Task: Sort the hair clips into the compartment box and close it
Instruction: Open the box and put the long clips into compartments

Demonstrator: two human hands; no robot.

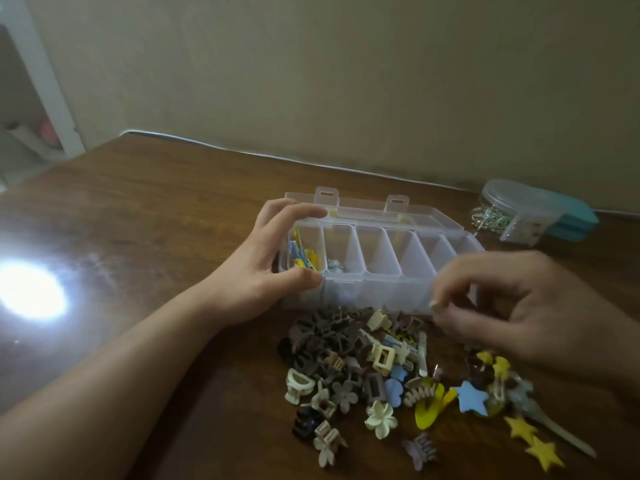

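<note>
Head view. Clear compartment box [377,258] on brown bench [156,209], long axis running left to right, far end tilted slightly toward lower right; lid [367,207] open, lying back behind box, two latch tabs up. One row of about six compartments visible: leftmost holds blue and yellow clips [303,252], second holds one small pale piece, the other visible ones look bare. Left hand [273,268] grips box's left end, fingers wide, thumb on front wall. Right hand [512,306] just in front of box's right end, blurred, fingers curled narrow; cannot tell if anything pinched. Pile of hair clips [391,372] in front of box: brown, cream, blue, yellow; three yellow stars, one blue star. Round clear container [519,206] right of box, teal case [568,220] beside it.
</note>
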